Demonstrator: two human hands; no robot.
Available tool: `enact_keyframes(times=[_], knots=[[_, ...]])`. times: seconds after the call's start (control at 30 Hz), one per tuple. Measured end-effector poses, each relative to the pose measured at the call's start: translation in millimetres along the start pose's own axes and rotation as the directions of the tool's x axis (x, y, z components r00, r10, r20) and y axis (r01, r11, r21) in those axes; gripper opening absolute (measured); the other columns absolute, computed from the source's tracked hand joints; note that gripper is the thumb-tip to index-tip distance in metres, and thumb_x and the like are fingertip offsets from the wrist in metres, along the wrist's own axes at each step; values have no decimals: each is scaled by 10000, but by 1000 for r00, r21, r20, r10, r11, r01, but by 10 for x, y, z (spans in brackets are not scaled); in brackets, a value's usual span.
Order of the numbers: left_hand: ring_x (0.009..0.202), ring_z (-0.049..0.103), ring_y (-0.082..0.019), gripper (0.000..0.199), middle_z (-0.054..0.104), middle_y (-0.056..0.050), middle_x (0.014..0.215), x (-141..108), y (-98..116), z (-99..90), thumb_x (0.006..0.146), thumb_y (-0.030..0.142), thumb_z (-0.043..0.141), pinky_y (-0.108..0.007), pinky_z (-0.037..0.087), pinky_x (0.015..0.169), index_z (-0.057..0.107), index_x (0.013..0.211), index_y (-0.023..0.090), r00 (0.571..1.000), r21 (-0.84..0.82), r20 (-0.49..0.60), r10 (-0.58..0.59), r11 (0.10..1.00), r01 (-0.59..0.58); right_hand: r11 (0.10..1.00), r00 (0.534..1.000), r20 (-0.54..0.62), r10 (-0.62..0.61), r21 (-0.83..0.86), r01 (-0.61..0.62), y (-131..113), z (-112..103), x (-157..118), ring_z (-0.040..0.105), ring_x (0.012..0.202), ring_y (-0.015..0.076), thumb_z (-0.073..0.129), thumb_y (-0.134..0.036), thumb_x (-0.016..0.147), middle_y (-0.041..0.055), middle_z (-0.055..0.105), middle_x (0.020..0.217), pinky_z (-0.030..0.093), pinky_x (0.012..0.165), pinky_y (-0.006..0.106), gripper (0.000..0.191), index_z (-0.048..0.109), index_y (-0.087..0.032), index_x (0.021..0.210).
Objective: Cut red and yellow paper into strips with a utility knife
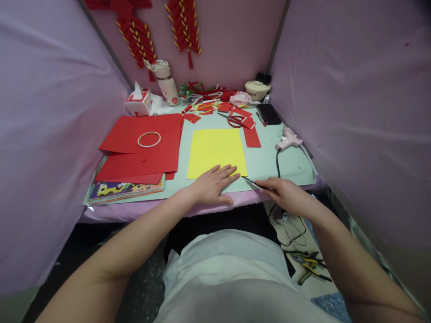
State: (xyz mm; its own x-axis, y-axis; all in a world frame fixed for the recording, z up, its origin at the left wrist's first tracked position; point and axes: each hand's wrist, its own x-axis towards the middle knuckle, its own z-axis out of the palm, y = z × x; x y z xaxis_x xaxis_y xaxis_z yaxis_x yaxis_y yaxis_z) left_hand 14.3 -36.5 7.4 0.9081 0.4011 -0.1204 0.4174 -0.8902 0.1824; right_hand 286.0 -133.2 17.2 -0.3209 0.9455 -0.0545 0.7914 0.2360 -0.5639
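Right hand [284, 193]: thumb and fingers are pinching a slim pointed tool [248, 180], dark at the handle and bright at the tip; its exact kind cannot be told. Left hand [215, 185]: palm is facing down, fingers are lying extended and loosely spread over the near edge of a yellow sheet [217, 150], gripping nothing. The yellow sheet is lying flat on the table [289, 168], at 10 o'clock from the right hand and running away toward 12 o'clock from the left fingertips. The tool's tip is pointing to 10 o'clock, close to the sheet's near right corner; whether it is touching cannot be told.

Handling (judged from appearance): the sheet is probably being light, bendable and prone to sliding or creasing; a flat palm near an edge suits holding it down, and a pinch at a free corner suits lifting it.

Surroundings, with the sheet as clock centre: red paper [116, 132] is lying at 9 o'clock, bearing a pale ring [149, 146]; red-handled scissors [235, 121] are resting at 1 o'clock, a phone [268, 115] at 2 and a glue gun [290, 139] at 3; a bottle [167, 87] is standing at 11.
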Motion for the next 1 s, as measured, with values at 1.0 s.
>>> enact_keyframes(times=[1.0], knots=[[1534,108,-313,998,120,-112,1663,-126,-140,37,839,806,448,-497,92,1217,154,1599,230,1000,-7,-9,-1,1000,1,997,1000,-8,-22,-72,21,-112,89,91,647,901,209,453,-208,956,71,702,1002,488,818,296,390,668,-256,1277]])
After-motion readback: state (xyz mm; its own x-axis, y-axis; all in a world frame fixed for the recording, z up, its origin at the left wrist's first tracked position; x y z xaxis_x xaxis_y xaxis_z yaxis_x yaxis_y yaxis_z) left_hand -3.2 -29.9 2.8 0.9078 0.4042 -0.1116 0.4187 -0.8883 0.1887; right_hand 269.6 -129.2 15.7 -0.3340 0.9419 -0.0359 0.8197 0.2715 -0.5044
